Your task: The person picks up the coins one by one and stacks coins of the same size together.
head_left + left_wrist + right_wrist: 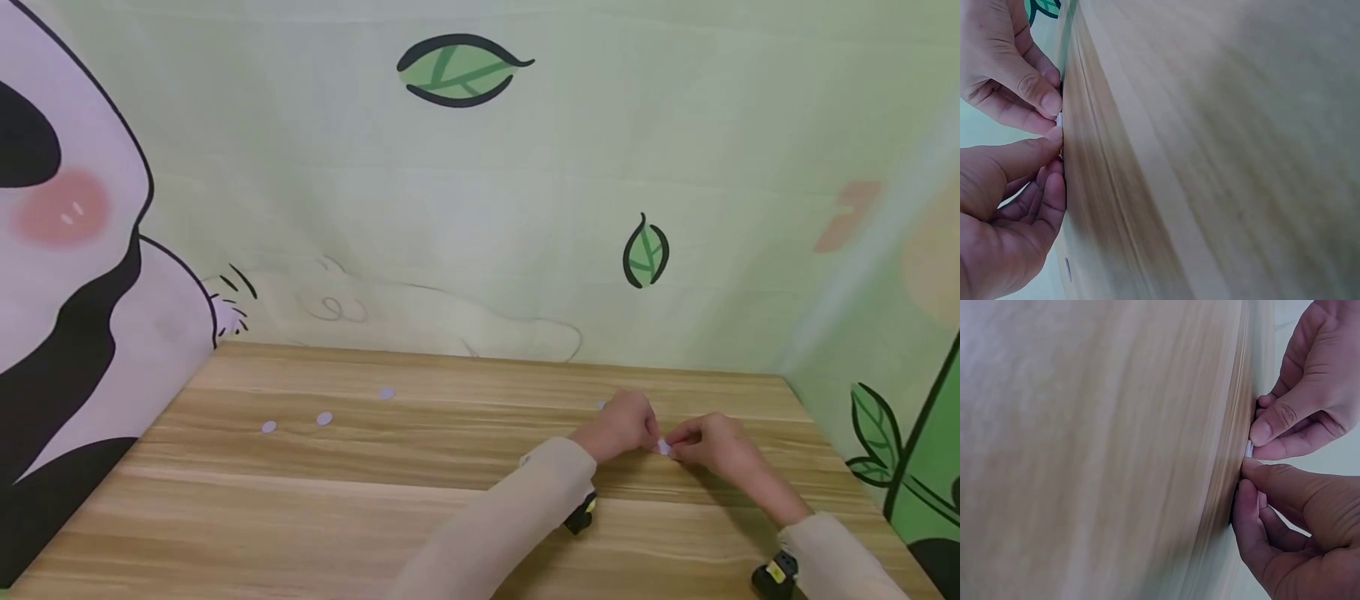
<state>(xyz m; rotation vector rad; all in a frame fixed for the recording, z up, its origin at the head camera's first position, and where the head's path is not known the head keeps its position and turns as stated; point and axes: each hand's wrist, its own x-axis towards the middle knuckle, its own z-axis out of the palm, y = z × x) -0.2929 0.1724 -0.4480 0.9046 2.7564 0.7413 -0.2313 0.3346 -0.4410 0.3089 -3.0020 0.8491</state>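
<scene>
Both hands meet over a small pale disc [663,447] at the right part of the wooden table. My left hand [621,423] pinches one side of it between thumb and finger. From the opposite side, my right hand [716,446] pinches it too. In the left wrist view the disc [1059,119] shows as a thin white sliver between the fingertips, right at the table surface. The fingers cover most of it in the right wrist view, where only a narrow white edge [1249,449] shows.
Three similar round discs lie toward the table's left: one disc [268,427], a second disc [324,418] and a third disc [386,393]. Another disc [602,405] peeks out behind the left hand. A printed curtain [480,208] hangs behind the wooden table [300,517].
</scene>
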